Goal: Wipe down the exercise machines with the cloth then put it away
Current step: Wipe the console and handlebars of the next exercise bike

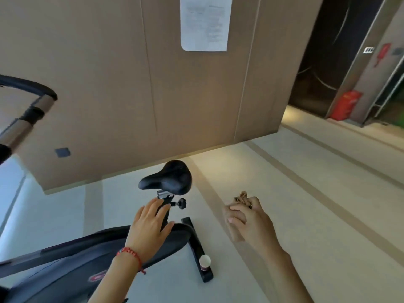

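The left hand [150, 224] lies flat and spread over the seat post [167, 212] of the exercise bike [91, 254], at about 6 o'clock in the view, its fingers [162, 212] apart and stretched toward the clamp knob [181, 203]; whether the palm presses the post or just covers it cannot be told. A red braided bracelet [131, 255] circles that wrist. Just beyond the fingertips, toward 12 o'clock, sits the black saddle [169, 180], upright on its post.

The right hand [244, 217] hangs in the air at about 4 o'clock, well apart from the bike, fingers curled together around a small bunched brownish thing [241, 196] that pokes out past the knuckles; it is too small and blurred to say whether this is the cloth.

On the bike's rear floor bar [196, 243], at roughly 5 o'clock, a paper cup [204, 262] stands upright. A curved handlebar [26, 106] reaches in at 9 o'clock. Behind everything rises a tan wall [109, 73] with a printed sheet [205, 22] stuck on it at 12 o'clock, and a red box [346, 104] stands on the floor at 2 o'clock.
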`<state>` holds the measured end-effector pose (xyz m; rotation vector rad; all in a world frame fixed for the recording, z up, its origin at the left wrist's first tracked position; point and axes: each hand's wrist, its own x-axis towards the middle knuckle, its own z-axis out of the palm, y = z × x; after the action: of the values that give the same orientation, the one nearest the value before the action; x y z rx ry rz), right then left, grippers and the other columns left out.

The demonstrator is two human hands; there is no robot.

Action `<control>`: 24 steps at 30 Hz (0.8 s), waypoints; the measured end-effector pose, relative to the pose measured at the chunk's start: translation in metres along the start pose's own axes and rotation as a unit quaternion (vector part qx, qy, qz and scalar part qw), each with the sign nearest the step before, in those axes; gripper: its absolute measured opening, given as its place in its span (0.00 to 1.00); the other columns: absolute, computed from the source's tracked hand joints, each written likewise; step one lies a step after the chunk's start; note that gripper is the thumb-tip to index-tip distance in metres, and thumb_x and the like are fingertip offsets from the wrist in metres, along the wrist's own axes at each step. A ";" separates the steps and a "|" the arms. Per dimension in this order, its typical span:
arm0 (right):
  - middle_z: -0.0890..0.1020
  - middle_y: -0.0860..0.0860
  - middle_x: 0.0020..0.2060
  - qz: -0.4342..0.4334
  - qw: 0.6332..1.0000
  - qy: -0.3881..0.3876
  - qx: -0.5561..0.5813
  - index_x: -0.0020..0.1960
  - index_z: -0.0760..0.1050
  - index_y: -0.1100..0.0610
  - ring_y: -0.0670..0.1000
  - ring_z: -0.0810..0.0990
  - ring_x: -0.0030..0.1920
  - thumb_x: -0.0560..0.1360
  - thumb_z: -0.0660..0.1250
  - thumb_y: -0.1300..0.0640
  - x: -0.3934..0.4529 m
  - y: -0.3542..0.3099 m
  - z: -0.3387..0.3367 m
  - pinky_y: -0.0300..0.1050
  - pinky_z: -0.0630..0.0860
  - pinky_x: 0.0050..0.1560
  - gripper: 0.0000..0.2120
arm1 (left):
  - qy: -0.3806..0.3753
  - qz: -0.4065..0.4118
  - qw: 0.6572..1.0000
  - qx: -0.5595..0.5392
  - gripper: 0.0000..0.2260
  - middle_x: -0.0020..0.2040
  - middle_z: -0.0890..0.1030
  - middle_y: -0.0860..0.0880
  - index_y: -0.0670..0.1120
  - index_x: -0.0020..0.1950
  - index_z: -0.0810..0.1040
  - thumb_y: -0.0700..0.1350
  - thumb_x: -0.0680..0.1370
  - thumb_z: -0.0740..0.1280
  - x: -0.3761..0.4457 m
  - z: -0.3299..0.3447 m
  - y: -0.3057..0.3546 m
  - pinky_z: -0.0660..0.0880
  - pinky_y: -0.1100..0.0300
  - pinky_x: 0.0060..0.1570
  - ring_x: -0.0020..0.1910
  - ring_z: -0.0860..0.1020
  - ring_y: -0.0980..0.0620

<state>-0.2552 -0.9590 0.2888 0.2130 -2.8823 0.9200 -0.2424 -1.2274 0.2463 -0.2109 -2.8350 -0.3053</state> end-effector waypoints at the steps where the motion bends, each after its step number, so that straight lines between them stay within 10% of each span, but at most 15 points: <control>1: 0.68 0.48 0.56 0.011 1.000 0.000 -0.012 0.56 0.75 0.47 0.52 0.78 0.50 0.73 0.66 0.50 -0.003 0.015 -0.007 0.45 0.74 0.48 0.12 | -0.011 0.010 1.000 -0.005 0.29 0.57 0.78 0.42 0.44 0.58 0.76 0.61 0.79 0.44 0.006 0.010 0.012 0.75 0.45 0.52 0.58 0.75 0.40; 24: 0.68 0.49 0.54 0.136 0.983 -0.045 -0.111 0.56 0.75 0.48 0.51 0.78 0.46 0.75 0.62 0.53 0.215 0.226 -0.057 0.42 0.73 0.42 0.10 | -0.155 0.031 0.987 -0.020 0.26 0.53 0.81 0.43 0.44 0.54 0.80 0.59 0.76 0.49 0.276 0.192 0.084 0.77 0.44 0.47 0.53 0.78 0.42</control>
<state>-0.5014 -0.7647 0.2379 -0.1669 -3.1202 0.6258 -0.5398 -1.0709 0.1624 -0.3866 -3.1225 -0.3427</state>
